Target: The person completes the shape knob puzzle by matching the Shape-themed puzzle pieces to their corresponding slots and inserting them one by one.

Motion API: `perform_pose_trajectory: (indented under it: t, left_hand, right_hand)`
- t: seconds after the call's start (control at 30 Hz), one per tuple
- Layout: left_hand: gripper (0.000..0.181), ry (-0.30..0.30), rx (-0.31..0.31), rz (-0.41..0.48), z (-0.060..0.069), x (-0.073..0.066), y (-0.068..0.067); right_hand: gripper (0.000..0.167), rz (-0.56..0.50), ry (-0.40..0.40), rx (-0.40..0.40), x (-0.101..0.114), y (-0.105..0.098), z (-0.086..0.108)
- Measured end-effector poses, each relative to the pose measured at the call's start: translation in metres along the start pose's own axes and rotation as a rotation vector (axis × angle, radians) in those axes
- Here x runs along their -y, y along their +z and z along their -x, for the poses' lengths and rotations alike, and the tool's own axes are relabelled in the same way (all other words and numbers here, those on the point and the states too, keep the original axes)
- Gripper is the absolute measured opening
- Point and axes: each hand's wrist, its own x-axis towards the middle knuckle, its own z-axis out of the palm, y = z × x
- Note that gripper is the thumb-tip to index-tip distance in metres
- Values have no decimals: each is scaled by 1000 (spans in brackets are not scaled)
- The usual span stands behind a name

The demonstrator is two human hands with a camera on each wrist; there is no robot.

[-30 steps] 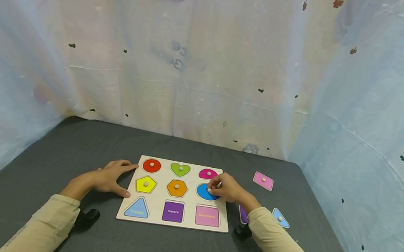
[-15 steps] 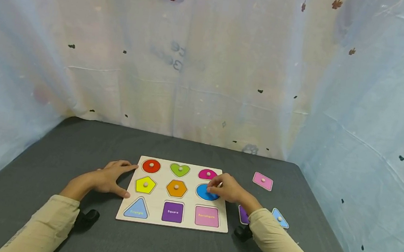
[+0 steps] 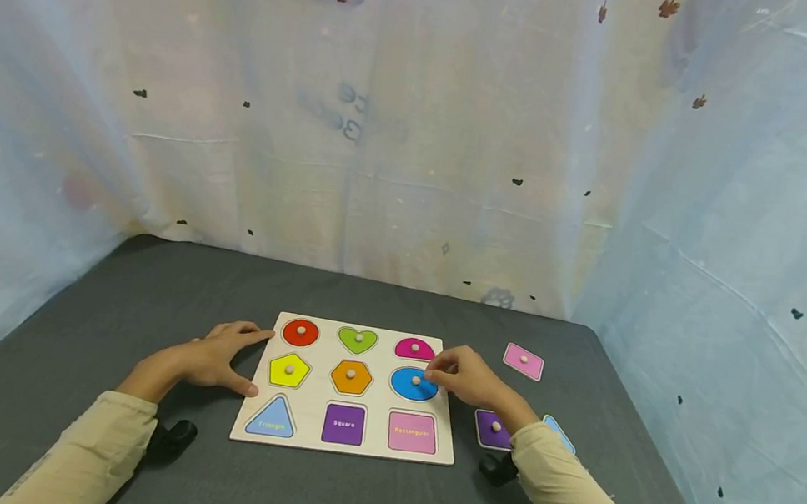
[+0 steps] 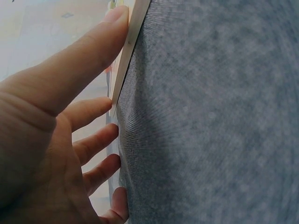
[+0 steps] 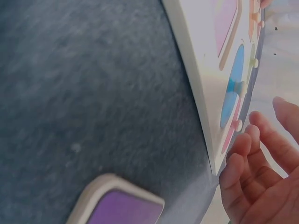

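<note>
A wooden shape-puzzle board lies on the dark cloth. My left hand rests at its left side, thumb and index finger touching the edge and the fingers spread; the left wrist view shows the thumb on the board's rim. Over the board's right edge hovers my right hand, loosely bent and holding nothing, beside the blue oval piece set in its recess. The right wrist view shows the oval's knob apart from the fingers. Red circle, heart, half-circle, pentagon and hexagon pieces also sit in recesses.
Right of the board lie a pink rectangle piece, a purple square piece and a blue triangle piece, the last partly behind the right sleeve. The triangle, square and rectangle recesses show printed words. A pale curtain hangs behind the table.
My right hand has let go of the blue oval's knob and moved slightly right, uncovering the knob and more of the purple square. The left hand stays in place.
</note>
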Motion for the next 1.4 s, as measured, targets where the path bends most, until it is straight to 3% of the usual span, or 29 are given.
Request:
perform_pose_trajectory:
  t: [0.5, 0.8, 1.4]
  left_hand:
    - [104, -5, 6, -3, 0, -1, 0]
    - [104, 10, 6, 5, 1, 0, -1]
    - [104, 16, 4, 11, 3, -2, -2]
  right_hand:
    - [22, 49, -60, -59, -16, -18, 29]
    - [24, 65, -57, -98, -31, -33, 52]
    - [26, -5, 4, -151, -61, -56, 100]
